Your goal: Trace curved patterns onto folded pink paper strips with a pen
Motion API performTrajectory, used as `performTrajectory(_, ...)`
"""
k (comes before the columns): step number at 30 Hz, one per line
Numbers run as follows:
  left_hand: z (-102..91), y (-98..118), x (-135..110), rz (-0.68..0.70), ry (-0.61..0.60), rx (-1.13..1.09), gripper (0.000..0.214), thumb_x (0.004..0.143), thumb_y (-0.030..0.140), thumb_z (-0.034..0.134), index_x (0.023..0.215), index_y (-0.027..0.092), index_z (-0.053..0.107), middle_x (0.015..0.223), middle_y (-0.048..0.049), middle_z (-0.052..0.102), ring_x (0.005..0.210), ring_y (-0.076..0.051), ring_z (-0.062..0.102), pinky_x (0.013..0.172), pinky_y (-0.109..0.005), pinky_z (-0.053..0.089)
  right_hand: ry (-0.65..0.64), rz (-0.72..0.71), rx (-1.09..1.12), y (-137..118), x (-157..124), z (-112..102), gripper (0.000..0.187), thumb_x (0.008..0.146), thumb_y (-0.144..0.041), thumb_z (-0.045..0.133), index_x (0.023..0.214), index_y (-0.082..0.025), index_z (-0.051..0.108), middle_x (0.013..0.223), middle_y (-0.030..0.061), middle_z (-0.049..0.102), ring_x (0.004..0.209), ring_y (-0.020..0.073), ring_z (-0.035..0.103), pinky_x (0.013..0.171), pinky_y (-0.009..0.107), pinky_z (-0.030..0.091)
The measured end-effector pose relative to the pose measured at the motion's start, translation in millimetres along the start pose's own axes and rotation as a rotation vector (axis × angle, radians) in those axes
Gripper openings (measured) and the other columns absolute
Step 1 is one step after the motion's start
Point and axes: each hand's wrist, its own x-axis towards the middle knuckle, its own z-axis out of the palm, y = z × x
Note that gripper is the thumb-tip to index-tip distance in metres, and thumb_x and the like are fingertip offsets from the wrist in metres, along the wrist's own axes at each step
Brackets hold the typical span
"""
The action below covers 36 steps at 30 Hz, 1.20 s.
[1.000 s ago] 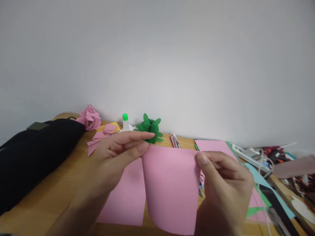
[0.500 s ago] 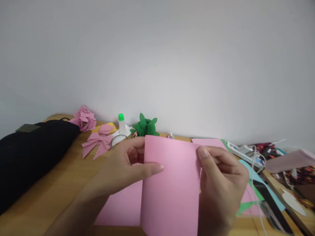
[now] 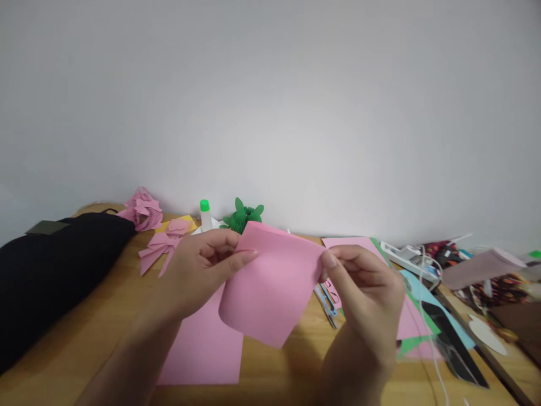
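Observation:
Both hands hold a pink paper sheet (image 3: 273, 287) folded over on itself, lifted above the wooden table (image 3: 84, 344). My left hand (image 3: 198, 270) pinches its top left corner with thumb and fingers closed. My right hand (image 3: 366, 293) pinches the top right corner the same way. The sheet's lower end curves in a soft loop and tilts down to the left. A second pink sheet (image 3: 203, 349) lies flat on the table under my left wrist.
A black bag (image 3: 46, 265) fills the left side. By the wall stand a pink paper flower (image 3: 141, 210), a pink bow (image 3: 163, 245), a green-capped glue bottle (image 3: 205, 214) and a green paper ornament (image 3: 245, 216). Scissors (image 3: 326, 301), coloured sheets, a power strip (image 3: 408, 256) and cables crowd the right.
The sheet has been folded over further and lifted off the table, its lower end now a short hanging loop. Both hands moved slightly left, and my left thumb shifted up to the top corner.

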Motion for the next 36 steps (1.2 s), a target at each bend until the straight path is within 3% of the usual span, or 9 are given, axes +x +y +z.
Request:
performTrajectory(4,-12.4,3,2,0.036,-0.083,0.164,0.025,0.083,0.039,0.068,0.069,0.018,0.068,0.064,0.0006,0.061,0.057,-0.01,0.053,0.048,-0.019,0.041,-0.236,0.053,-0.053,-6,2,-16,0.013,0.088,-0.02,0.068,0.075,-0.018,0.069,0.062,0.0001,0.072,0.056,0.011,0.067,0.052,0.02,0.053)
performTrajectory(8,-10.8,-4,15,-0.071,-0.403,0.259,0.031,0.079,0.043,0.065,0.065,0.017,0.058,0.059,0.0046,0.05,0.053,-0.008,0.043,0.049,-0.019,0.034,-0.341,0.352,0.073,9,-19,-29,0.017,0.082,-0.03,0.074,0.071,-0.017,0.069,0.058,0.0024,0.072,0.049,0.0119,0.065,0.046,0.02,0.05)
performTrajectory(11,9.9,-29,24,-0.129,-0.659,0.454,0.033,0.082,0.046,0.061,0.069,0.016,0.058,0.059,0.0044,0.05,0.053,-0.008,0.046,0.05,-0.019,0.032,-0.138,0.665,0.215,30,-70,-30,0.03,0.068,-0.04,0.083,0.06,-0.017,0.066,0.049,0.0016,0.067,0.039,0.0096,0.056,0.039,0.019,0.042)
performTrajectory(13,30.3,-48,23,-0.144,-0.88,0.603,0.03,0.086,0.043,0.059,0.076,0.015,0.064,0.062,0.0026,0.058,0.055,-0.01,0.052,0.051,-0.02,0.036,0.1,0.879,0.264,40,-115,-25,0.035,0.057,-0.044,0.087,0.056,-0.016,0.065,0.045,0.0001,0.063,0.036,0.008,0.051,0.036,0.018,0.036)
performTrajectory(16,62.8,-67,5,-0.119,-0.996,0.704,0.019,0.083,0.033,0.068,0.078,0.015,0.069,0.071,-0.0007,0.069,0.063,-0.014,0.062,0.055,-0.022,0.043,0.315,1.036,0.256,46,-176,-12,0.038,0.054,-0.046,0.086,0.052,-0.015,0.063,0.044,0.0006,0.061,0.034,0.0071,0.048,0.035,0.017,0.03)
performTrajectory(21,105.6,-66,-75,0.147,-0.934,0.933,0.026,0.091,0.007,0.049,0.108,0.006,0.068,0.118,-0.0209,0.07,0.114,-0.03,0.064,0.095,-0.042,0.049,0.548,1.071,0.225,54,-225,4,0.036,0.053,-0.046,0.083,0.056,-0.017,0.062,0.048,0.0001,0.063,0.039,0.0089,0.051,0.037,0.018,0.031)
performTrajectory(26,118.0,-79,-151,0.426,-0.949,0.971,0.036,0.1,0.025,0.05,0.132,0.01,0.06,0.14,-0.014,0.06,0.134,-0.027,0.052,0.112,-0.039,0.038,0.636,1.058,0.212,60,-232,6,0.038,0.052,-0.049,0.083,0.06,-0.017,0.065,0.048,-0.0012,0.062,0.04,0.0095,0.049,0.04,0.021,0.034)
performTrajectory(30,111.5,-99,-158,0.453,-0.844,1.054,0.047,0.101,0.042,0.049,0.133,0.009,0.059,0.141,-0.0143,0.06,0.133,-0.031,0.053,0.111,-0.043,0.039,0.619,1.07,0.193,60,-232,5,0.042,0.051,-0.052,0.085,0.059,-0.016,0.064,0.049,0.0007,0.065,0.039,0.0103,0.052,0.04,0.021,0.036)
performTrajectory(36,103.3,-114,-134,0.357,-0.647,1.18,0.043,0.104,0.03,0.041,0.134,0.004,0.057,0.142,-0.018,0.058,0.134,-0.032,0.052,0.11,-0.045,0.041,0.606,1.097,0.154,60,-231,5,0.047,0.051,-0.056,0.085,0.058,-0.016,0.062,0.05,0.0019,0.066,0.039,0.0111,0.056,0.041,0.02,0.038)
